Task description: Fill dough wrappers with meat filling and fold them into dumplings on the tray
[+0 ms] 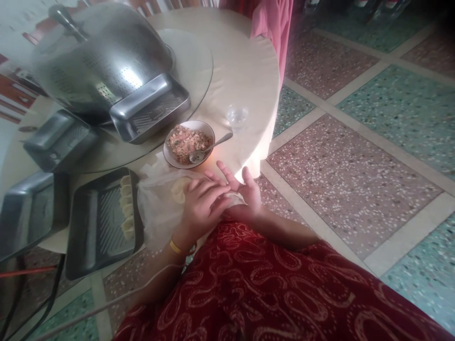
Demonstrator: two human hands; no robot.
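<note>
On the upturned palm of my right hand [251,196] lies a pale dumpling wrapper [237,199], its fingers spread apart. My left hand [206,201] reaches over from the left, its bent fingers close together at the wrapper's edge. Those fingers cover part of the wrapper, so any filling inside is hidden. Just beyond both hands, a bowl [166,158] of minced filling [185,140] has a metal spoon [222,139] resting in it. A clear plastic bag [152,208] beside my left hand holds round wrappers [179,190]. Further left, several folded dumplings [127,203] line one side of a dark tray [83,258].
A clear cup [237,117] stands near the round table's [254,76] right edge. Metal loaf pans [151,106] and a large perforated metal pot or lid [106,61] crowd the glass turntable [199,61]. A thin cord [117,300] crosses at lower left.
</note>
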